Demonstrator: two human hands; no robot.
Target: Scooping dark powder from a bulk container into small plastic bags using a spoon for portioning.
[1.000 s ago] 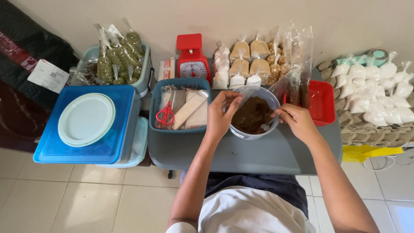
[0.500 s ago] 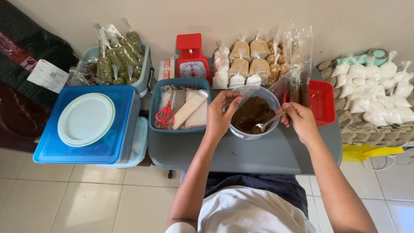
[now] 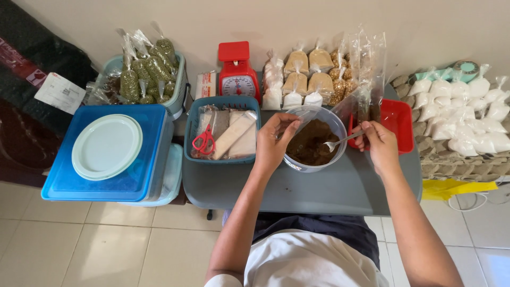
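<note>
A clear round bowl (image 3: 295, 161) of dark brown powder (image 3: 311, 146) stands on the grey table (image 3: 319, 188). My left hand (image 3: 276, 139) is at the bowl's left rim, pinching a small clear plastic bag (image 3: 304, 114) open over the powder. My right hand (image 3: 376, 141) is just right of the bowl and holds a metal spoon (image 3: 342, 140) whose tip points into the bowl. Behind the right hand stands a red tray (image 3: 398, 121) with upright clear bags (image 3: 366, 69).
A blue basket (image 3: 192, 139) with red scissors (image 3: 204, 141) and flat packets sits left of the bowl. Behind are a red scale (image 3: 237, 74), filled spice bags (image 3: 308, 74), green-filled bags (image 3: 146, 66), a blue box with a white lid (image 3: 106, 146), and white packets (image 3: 462, 114) on the right.
My right hand has drawn back to the right, pulling the spoon from the middle of the bowl to its right rim. My left hand stays at the left rim with the bag.
</note>
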